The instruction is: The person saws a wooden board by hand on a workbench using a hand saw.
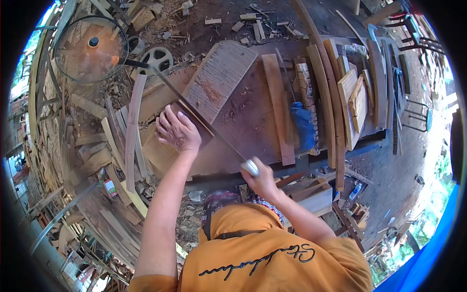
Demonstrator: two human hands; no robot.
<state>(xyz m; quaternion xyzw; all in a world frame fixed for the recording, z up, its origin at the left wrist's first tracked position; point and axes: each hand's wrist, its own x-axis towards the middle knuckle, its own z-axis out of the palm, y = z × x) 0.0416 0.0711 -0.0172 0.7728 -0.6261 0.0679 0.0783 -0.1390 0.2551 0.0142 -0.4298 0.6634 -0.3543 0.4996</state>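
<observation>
My right hand (260, 179) is closed round the pale handle (250, 168) of a long, thin-bladed hand saw (225, 142). The blade runs diagonally up and left, along the edge of a grey-brown, rough-faced wooden board (221, 73) with sawdust on it. My left hand (179, 129) grips a piece of wood (206, 137) just left of the blade, its fingers bent over the wood and partly hidden. The tip of the thumb is close to the blade. Where the teeth meet the wood cannot be made out.
Under the work is a brown bench surface (248, 112). Long wooden strips and a blue cloth (304, 125) are on its right. A round fan (91, 48) and a spoked wheel (158, 61) are at upper left. Planks and offcuts lie around the floor; a chair (413, 36) is at upper right.
</observation>
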